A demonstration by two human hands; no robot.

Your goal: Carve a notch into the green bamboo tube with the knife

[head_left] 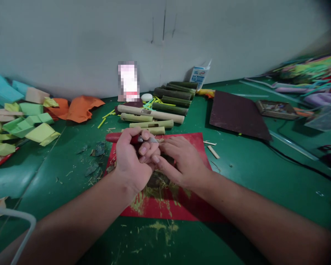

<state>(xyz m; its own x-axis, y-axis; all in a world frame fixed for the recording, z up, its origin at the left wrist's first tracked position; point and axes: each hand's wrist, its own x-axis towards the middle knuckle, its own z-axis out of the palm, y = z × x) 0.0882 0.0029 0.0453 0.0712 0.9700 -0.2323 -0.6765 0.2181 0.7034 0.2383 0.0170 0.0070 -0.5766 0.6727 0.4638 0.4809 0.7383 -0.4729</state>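
My left hand (134, 156) is closed around a carving knife with a red handle (113, 137), which points left. A metal ferrule and a short pale blade (153, 140) stick out past my fingers to the right. My right hand (180, 158) is curled against the blade's tip and my left fingers. What lies under its fingertips is hidden, with only a few pale fibres showing there. Beneath both hands a dark piece (157, 179) with shavings on it rests on a red sheet (193, 206), dusted with yellowish powder.
Cut bamboo tubes (151, 114) lie behind my hands. A phone (128, 81) and a drink carton (200, 76) lean at the wall. Folded paper (30, 117) is piled left. A dark board (235, 116) lies right, near a black cable (298, 160). Bamboo slivers (213, 151) are scattered.
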